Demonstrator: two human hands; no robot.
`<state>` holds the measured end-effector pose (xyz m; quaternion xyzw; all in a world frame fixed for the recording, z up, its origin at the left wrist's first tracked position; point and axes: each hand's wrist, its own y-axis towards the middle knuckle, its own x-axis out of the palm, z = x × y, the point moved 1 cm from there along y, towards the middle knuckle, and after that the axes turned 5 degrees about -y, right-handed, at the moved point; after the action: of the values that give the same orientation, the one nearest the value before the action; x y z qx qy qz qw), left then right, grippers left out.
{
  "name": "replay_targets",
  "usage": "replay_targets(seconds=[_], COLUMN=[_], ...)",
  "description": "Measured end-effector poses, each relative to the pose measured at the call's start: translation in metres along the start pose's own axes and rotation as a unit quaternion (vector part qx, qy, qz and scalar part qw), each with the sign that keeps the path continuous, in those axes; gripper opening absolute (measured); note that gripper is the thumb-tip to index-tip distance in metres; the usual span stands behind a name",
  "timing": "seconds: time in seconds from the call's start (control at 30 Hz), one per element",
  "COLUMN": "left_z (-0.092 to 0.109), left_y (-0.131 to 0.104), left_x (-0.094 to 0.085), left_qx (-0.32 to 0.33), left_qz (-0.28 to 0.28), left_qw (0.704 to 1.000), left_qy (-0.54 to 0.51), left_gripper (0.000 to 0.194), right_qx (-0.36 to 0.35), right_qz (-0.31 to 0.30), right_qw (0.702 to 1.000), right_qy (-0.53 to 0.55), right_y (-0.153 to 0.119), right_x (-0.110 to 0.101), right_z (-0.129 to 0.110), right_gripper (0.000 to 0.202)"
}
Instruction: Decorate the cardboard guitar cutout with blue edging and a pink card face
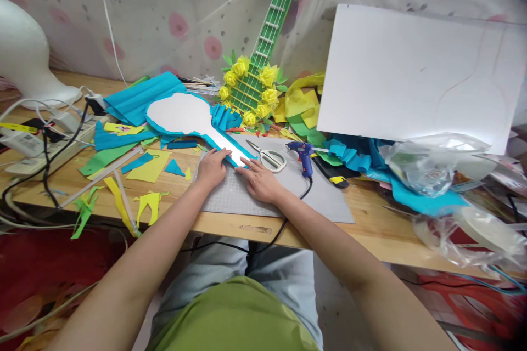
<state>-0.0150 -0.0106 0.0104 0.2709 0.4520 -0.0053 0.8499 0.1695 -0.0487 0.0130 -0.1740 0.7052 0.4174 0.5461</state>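
A white guitar-shaped cutout (181,111) with blue crepe paper folded round its edge lies on the table, its neck pointing toward me. My left hand (213,169) is closed on the left edge of the neck, fingertips on the white face. At the neck's lower end, my right hand (261,180) grips the blue edge, its fingers bent over it. Right of the neck, scissors (269,159) and a blue glue gun (303,156) lie on a grey cutting mat (288,197). The undersides of both hands are hidden.
A green toy guitar with yellow paper flowers (267,49) leans at the back. Paper scraps (150,167) and a power strip (49,148) lie left. A white board (411,71), plastic bags (440,164) and a black-and-yellow cutter (335,175) are right. The glue gun's cord (284,225) hangs over the front edge.
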Motion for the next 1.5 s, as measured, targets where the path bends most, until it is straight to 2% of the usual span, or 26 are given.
replay_targets(seconds=[0.1, 0.23, 0.37, 0.5, 0.6, 0.73, 0.83, 0.93, 1.1, 1.23, 1.37, 1.5], left_z=[0.0, -0.001, -0.001, -0.002, -0.002, -0.003, -0.004, -0.004, -0.004, 0.002, 0.01, 0.013], left_y=[0.0, 0.0, 0.0, 0.0, -0.001, -0.001, 0.005, 0.018, 0.046, 0.057, 0.058, 0.055], left_x=[0.0, 0.001, 0.0, 0.0, 0.0, -0.002, -0.008, -0.016, -0.022, -0.025, -0.035, -0.046], left_qx=[0.005, 0.01, 0.007, -0.007, 0.013, 0.054, 0.09, 0.13, 0.177, 0.219, 0.23, 0.248], left_qz=[0.0, 0.005, 0.013, 0.011, 0.01, 0.003, -0.039, -0.123, -0.227, -0.26, -0.274, -0.277], left_qw=[1.0, 1.0, 1.0, 1.0, 1.0, 0.998, 0.995, 0.983, 0.95, 0.926, 0.918, 0.911], left_qy=[0.002, -0.001, -0.007, -0.014, -0.022, -0.021, 0.0, 0.04, 0.124, 0.167, 0.169, 0.176], left_gripper=[0.051, 0.051, 0.051, 0.052, 0.053, 0.056, 0.058, 0.062, 0.066, 0.056, 0.049, 0.044], right_qx=[0.013, 0.039, 0.028, 0.028, 0.084, 0.204, 0.268, 0.331, 0.357, 0.354, 0.352, 0.365], right_qz=[0.021, 0.06, 0.023, 0.019, 0.077, 0.17, 0.184, 0.175, 0.197, 0.203, 0.179, 0.174], right_qw=[1.0, 0.997, 0.999, 0.999, 0.993, 0.964, 0.944, 0.919, 0.901, 0.903, 0.912, 0.909], right_qy=[0.01, 0.009, -0.007, 0.0, 0.023, 0.028, 0.053, 0.12, 0.15, 0.132, 0.109, 0.103], right_y=[0.001, -0.002, -0.001, 0.001, -0.001, -0.01, -0.019, -0.028, -0.033, -0.032, -0.033, -0.034], right_x=[0.0, -0.001, -0.001, 0.0, -0.002, -0.01, -0.011, -0.008, -0.006, -0.009, -0.01, -0.009], right_z=[0.002, 0.005, -0.001, -0.005, 0.002, 0.019, 0.033, 0.043, 0.048, 0.05, 0.051, 0.05], right_gripper=[0.052, 0.045, 0.039, 0.046, 0.05, 0.033, 0.024, 0.019, 0.013, 0.016, 0.021, 0.021])
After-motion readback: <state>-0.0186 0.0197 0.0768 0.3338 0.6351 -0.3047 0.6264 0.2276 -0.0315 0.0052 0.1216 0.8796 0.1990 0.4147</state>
